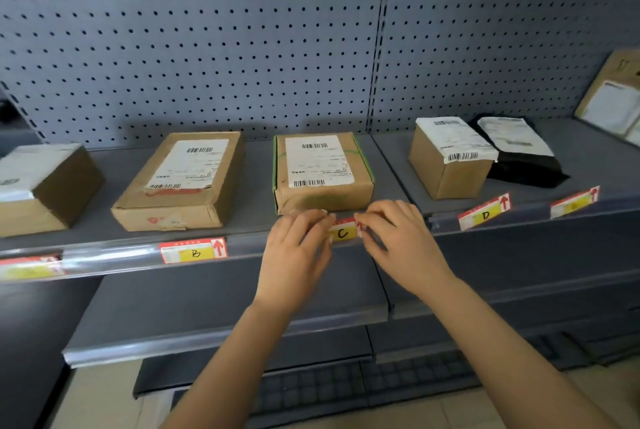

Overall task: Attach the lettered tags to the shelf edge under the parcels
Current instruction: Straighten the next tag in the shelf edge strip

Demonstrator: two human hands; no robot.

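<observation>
Seating C tag (343,233) on shelf edge (247,244), just below green-taped parcel (322,172). Head view, slight blur: left hand (294,245) pinches tag's left end, right hand (398,238) pinches right end, fingers curled. B tag (194,252) left of parcel, D tag (485,215) right of it, both on edge. Tag likely light, thin, bendy card: grip ends, press flat, avoid creasing.

Parcel storage area: grey pegboard-backed shelving (207,47) holds labelled cardboard parcels (180,179), with lettered tags (194,251) along the shelf edge (114,252).
</observation>
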